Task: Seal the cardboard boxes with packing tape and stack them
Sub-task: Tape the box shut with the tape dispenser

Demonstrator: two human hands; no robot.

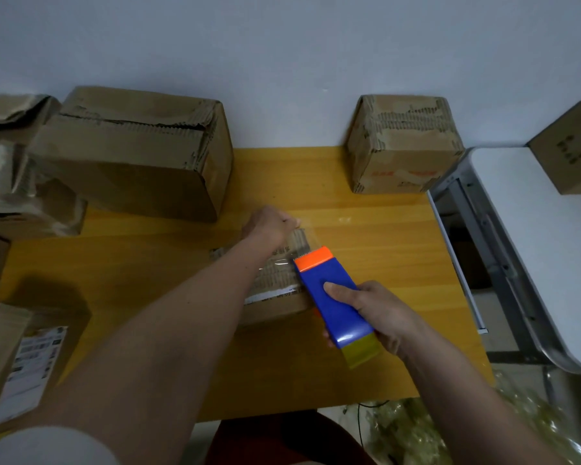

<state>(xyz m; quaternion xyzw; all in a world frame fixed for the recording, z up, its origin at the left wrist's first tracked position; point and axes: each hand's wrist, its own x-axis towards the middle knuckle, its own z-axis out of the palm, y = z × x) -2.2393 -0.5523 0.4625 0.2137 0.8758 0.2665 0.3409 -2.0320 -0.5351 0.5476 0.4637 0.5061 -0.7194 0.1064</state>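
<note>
Nearest item: bare left forearm, entering from 7 o'clock and reaching to centre frame. Left hand (270, 226): fingers curled, pinching the free end of a clear strip of packing tape (307, 238) down at the far edge of the box.

Right hand (376, 312): at 5 o'clock of centre, its grip closed round a blue plastic tape dispenser with an orange cutter head (329, 297), thumb laid flat on the blue face, yellow-green roll showing at the near end.

Task item: small flat brown cardboard box with a white label strip (275, 283), on the yellow wooden counter (383, 250), partly hidden beneath the left forearm and the dispenser.

Governing relation: the tape runs from the left hand's pinch at 12 o'clock to the cutter head toward 5 o'clock, roughly along the dispenser's long axis. The box lies directly under this line. Judged next move: draw the dispenser nearward over the box top, the left hand anchoring.

Other stock: large torn brown carton (131, 152) at 10 o'clock; smaller brown carton (403, 142) at 1 o'clock.
</note>
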